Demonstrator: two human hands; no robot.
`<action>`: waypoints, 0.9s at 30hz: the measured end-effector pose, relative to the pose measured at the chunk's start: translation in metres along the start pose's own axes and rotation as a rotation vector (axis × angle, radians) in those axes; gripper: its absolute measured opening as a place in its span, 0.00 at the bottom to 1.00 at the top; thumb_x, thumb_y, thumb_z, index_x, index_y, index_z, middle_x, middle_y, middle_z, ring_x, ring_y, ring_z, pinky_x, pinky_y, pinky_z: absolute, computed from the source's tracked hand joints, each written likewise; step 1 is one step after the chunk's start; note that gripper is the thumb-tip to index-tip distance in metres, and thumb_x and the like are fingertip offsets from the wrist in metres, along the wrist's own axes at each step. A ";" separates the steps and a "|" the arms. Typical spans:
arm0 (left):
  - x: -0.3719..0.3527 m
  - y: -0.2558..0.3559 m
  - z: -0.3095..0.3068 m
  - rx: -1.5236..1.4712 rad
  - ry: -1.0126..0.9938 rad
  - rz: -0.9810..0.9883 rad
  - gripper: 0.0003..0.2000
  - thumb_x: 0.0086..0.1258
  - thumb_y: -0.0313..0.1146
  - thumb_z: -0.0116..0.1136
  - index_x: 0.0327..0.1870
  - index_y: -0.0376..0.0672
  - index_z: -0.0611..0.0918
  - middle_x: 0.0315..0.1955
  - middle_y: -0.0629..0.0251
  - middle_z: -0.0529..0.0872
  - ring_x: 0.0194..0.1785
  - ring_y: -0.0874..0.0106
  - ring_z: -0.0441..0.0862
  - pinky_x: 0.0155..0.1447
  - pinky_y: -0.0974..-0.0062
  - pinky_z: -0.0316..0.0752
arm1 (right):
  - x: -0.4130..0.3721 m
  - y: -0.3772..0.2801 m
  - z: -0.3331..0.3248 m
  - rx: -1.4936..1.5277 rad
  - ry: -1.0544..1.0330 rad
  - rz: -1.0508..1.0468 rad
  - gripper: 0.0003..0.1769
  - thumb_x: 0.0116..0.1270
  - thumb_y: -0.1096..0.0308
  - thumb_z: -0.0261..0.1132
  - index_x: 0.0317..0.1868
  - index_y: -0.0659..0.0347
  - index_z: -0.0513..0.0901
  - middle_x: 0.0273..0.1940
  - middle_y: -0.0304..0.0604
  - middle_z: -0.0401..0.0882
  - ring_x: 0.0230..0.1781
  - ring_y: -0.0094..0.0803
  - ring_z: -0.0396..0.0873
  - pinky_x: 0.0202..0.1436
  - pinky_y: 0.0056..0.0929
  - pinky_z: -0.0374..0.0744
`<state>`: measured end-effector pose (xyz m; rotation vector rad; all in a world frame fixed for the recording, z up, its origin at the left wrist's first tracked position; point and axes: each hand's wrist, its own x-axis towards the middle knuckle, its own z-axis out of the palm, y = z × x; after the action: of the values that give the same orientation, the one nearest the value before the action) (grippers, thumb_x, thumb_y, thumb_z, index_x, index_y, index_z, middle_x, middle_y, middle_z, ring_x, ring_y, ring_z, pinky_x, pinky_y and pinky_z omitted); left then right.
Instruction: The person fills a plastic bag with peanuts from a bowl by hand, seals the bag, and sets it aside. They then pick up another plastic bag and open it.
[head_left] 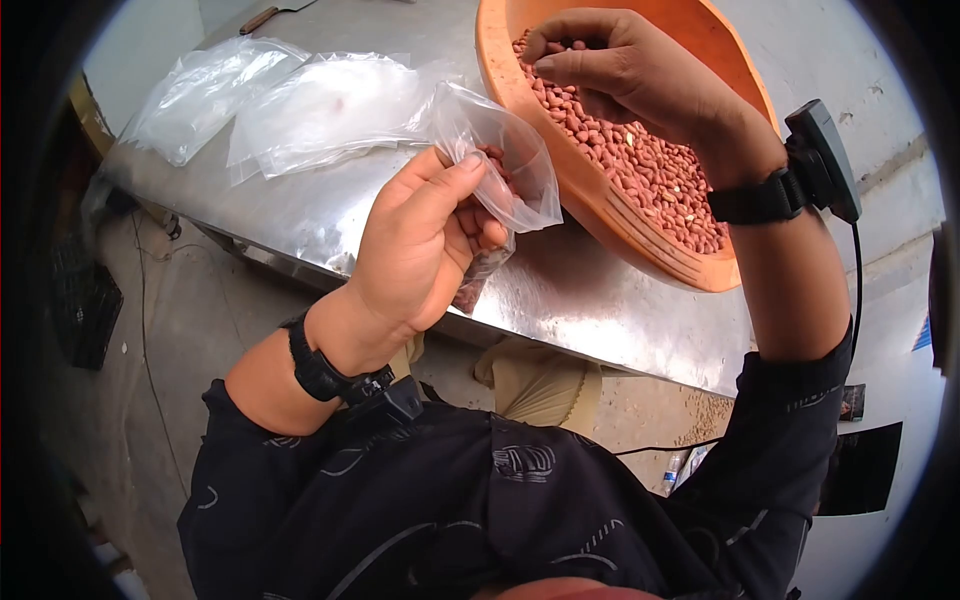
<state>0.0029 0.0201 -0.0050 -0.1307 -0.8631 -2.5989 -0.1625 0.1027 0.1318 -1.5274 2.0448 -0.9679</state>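
My left hand point(420, 225) is closed on the upper part of a clear plastic bag point(530, 180), whose mouth flares out to the right. Reddish peanuts show inside the bag through the film, some partly covered by my fingers. Over the far part of an orange basin point(640, 262), my right hand point(625, 70) is curled, palm side down, with peanuts showing between fingers and thumb. Loose reddish peanuts point(640, 180) lie in the basin below it. How many my right hand holds is hidden.
Flat clear plastic bags point(335, 105) lie in overlapping piles on the metal table point(600, 310), left of the basin. A wooden-handled tool point(260, 20) rests at the back. Beyond the table's front edge, a pale cloth-like item point(540, 385) and a water bottle point(672, 472) are visible lower down.
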 end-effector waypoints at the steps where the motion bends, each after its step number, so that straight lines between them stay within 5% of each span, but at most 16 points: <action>1: 0.000 0.000 0.001 0.003 0.003 0.004 0.07 0.76 0.32 0.47 0.45 0.40 0.76 0.34 0.66 0.82 0.31 0.79 0.79 0.37 0.82 0.77 | -0.003 -0.012 0.009 -0.003 -0.093 0.015 0.09 0.68 0.65 0.64 0.42 0.61 0.81 0.24 0.27 0.71 0.17 0.11 0.64 0.18 0.12 0.61; 6: -0.004 0.003 0.001 0.015 -0.009 0.005 0.07 0.76 0.33 0.47 0.45 0.40 0.76 0.33 0.66 0.82 0.32 0.79 0.79 0.37 0.81 0.76 | 0.000 -0.016 0.036 -0.064 -0.281 0.124 0.07 0.66 0.69 0.63 0.40 0.64 0.80 0.26 0.33 0.76 0.19 0.13 0.67 0.19 0.13 0.62; 14: -0.016 0.027 -0.013 0.257 -0.012 -0.083 0.10 0.76 0.37 0.47 0.43 0.39 0.76 0.31 0.63 0.83 0.31 0.76 0.80 0.39 0.80 0.75 | -0.004 -0.020 0.051 -0.120 -0.281 0.202 0.11 0.65 0.72 0.61 0.46 0.68 0.80 0.31 0.40 0.81 0.27 0.22 0.79 0.32 0.19 0.78; 19: -0.003 0.049 -0.049 0.478 0.116 0.124 0.07 0.72 0.35 0.53 0.42 0.42 0.79 0.31 0.70 0.83 0.29 0.84 0.76 0.36 0.85 0.69 | -0.009 -0.027 0.048 -0.249 -0.337 0.178 0.11 0.65 0.72 0.60 0.45 0.68 0.81 0.36 0.44 0.82 0.30 0.24 0.81 0.35 0.22 0.80; 22: 0.026 0.065 -0.053 0.809 0.203 0.228 0.12 0.73 0.39 0.54 0.49 0.43 0.80 0.38 0.73 0.83 0.33 0.84 0.74 0.38 0.85 0.68 | -0.010 -0.019 0.046 -0.207 -0.258 0.065 0.11 0.65 0.69 0.60 0.43 0.69 0.81 0.35 0.42 0.81 0.31 0.24 0.79 0.35 0.23 0.79; 27: 0.055 0.071 -0.051 0.854 0.069 0.035 0.17 0.72 0.44 0.55 0.53 0.41 0.80 0.41 0.73 0.83 0.34 0.84 0.74 0.35 0.87 0.68 | -0.035 -0.009 0.035 -0.361 0.152 -0.181 0.22 0.62 0.57 0.63 0.42 0.71 0.82 0.33 0.54 0.82 0.31 0.38 0.81 0.39 0.32 0.78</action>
<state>-0.0175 -0.0802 0.0050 0.1804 -1.8139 -1.9720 -0.1214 0.1247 0.1119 -1.9025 2.3168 -0.8319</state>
